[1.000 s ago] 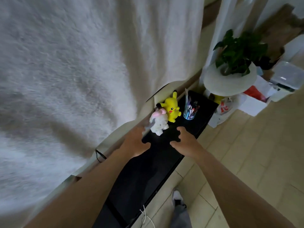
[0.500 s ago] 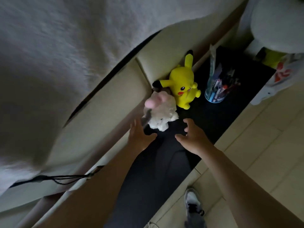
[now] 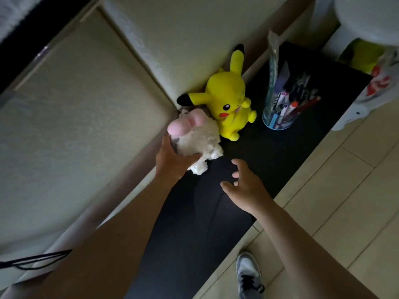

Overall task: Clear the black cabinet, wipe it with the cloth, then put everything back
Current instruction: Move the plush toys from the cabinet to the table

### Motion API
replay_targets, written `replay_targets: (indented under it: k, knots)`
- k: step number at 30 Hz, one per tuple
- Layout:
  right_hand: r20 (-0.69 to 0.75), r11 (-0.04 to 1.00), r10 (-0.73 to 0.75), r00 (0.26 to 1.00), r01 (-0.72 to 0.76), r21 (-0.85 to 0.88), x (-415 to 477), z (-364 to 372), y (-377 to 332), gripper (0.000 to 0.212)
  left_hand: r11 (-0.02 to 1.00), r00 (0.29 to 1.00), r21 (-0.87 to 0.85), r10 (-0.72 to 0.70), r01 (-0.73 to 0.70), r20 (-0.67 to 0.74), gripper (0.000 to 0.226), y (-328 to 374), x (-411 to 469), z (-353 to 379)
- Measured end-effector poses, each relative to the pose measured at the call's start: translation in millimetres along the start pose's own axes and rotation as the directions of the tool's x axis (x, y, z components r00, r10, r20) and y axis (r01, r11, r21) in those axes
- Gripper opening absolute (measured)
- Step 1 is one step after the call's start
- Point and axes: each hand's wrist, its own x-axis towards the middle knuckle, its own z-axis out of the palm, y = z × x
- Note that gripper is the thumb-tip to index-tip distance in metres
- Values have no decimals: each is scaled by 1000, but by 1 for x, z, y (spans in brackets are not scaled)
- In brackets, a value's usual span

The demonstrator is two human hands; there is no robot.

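Observation:
The black cabinet (image 3: 269,147) runs from the lower middle to the upper right along the wall. On it stand a white plush with a pink bow (image 3: 198,139), a yellow plush (image 3: 228,100) behind it, and a clear cup of pens (image 3: 282,111) further right. My left hand (image 3: 172,160) grips the white plush from its left side, thumb under its body. Over the bare cabinet top hovers my right hand (image 3: 246,186), fingers spread and holding nothing, a little right of the white plush.
A cream wall panel (image 3: 86,126) runs along the cabinet's left side. A white stand (image 3: 367,16) and a plastic bag (image 3: 375,89) sit past the cabinet's far end. Pale floor tiles (image 3: 345,190) and my shoe (image 3: 248,275) lie to the right. A black cable (image 3: 32,260) hangs lower left.
The camera has moved closer and tilted down. My left hand has closed round the white plush. My right hand has stayed beside it over the cabinet top.

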Motion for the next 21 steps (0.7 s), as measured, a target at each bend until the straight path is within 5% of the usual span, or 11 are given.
replay_targets:
  k: [5, 14, 17, 21]
  knots:
    - [4, 1000, 16, 1000, -16, 16, -5, 0, 2, 72, 996, 1000, -87, -11, 11, -4, 73, -2, -10, -9]
    - [-58, 995, -17, 998, 23, 99, -57, -13, -24, 78, 912, 923, -349, -73, 215, 377, 73, 3, -91, -61]
    - [67, 990, -7, 998, -3, 143, -102, -24, -32, 87, 902, 866, -319, -107, 291, 488, 86, 7, -134, -80]
    - [272, 979, 39, 961, -91, 182, -180, -28, -30, 102, 886, 798, -326, -78, 330, 597, 70, 15, -201, -114]
